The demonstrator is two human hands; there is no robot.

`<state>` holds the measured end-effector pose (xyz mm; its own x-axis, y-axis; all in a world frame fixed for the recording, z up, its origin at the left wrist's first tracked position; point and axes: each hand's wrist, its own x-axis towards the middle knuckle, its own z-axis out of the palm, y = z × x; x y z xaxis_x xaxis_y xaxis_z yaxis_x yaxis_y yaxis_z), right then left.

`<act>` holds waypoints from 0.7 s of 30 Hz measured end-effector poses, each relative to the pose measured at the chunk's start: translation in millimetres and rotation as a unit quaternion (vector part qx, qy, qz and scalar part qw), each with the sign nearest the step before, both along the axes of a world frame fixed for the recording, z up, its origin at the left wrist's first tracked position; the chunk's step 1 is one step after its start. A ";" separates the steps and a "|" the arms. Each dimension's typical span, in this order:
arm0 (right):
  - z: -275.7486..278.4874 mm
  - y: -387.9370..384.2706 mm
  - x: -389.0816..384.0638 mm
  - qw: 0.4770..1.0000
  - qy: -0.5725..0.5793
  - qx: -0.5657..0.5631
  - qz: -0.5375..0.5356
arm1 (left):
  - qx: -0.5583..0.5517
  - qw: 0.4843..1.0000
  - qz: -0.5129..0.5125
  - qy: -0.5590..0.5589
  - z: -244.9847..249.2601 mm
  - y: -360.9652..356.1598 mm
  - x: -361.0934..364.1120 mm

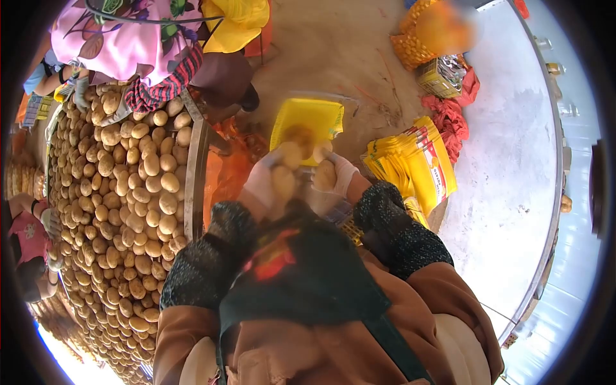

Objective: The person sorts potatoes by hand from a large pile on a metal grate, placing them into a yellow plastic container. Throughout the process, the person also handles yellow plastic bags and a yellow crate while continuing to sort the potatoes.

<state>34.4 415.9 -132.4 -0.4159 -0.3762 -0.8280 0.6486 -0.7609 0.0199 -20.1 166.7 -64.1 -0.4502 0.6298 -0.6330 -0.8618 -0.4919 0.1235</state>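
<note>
Both hands are gloved in white and held close together above an open yellow bag (pixel 308 117). My left hand (pixel 262 183) is closed around potatoes (pixel 283 182), one of them higher up near the fingertips. In my right hand (pixel 343 172) are potatoes too, one (pixel 325 174) against the palm and a smaller-looking one at the fingertips. Part of the bag's opening is dark and blurred, just beyond the fingers. The lower edges of both hands are smeared by motion.
A large table of potatoes (pixel 196 173) lies left, with co-workers (pixel 128 38) reaching over it. Stacked yellow bags (pixel 410 163) stand right, beside a pale surface (pixel 494 160). A crate (pixel 439 77), red netting (pixel 446 122) and a filled orange bag (pixel 410 51) are beyond.
</note>
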 end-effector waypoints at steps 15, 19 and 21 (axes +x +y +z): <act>49.6 -50.1 -56.9 0.931 0.024 0.295 0.214 | -0.316 0.945 0.030 0.081 42.2 -107.0 52.6; 70.9 -130.3 -74.5 0.871 0.184 0.313 0.330 | -0.409 0.876 0.168 0.193 50.2 -200.7 110.4; 81.1 -188.5 -81.0 0.792 0.327 0.341 0.386 | -0.511 0.793 0.210 0.258 47.9 -239.7 139.0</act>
<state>-46.6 227.3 -51.3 -0.7042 -0.2847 -0.6504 0.6275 0.1789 -0.7578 119.0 -73.0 -16.2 -0.8498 -0.3667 -0.3786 -0.3526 -0.1385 0.9255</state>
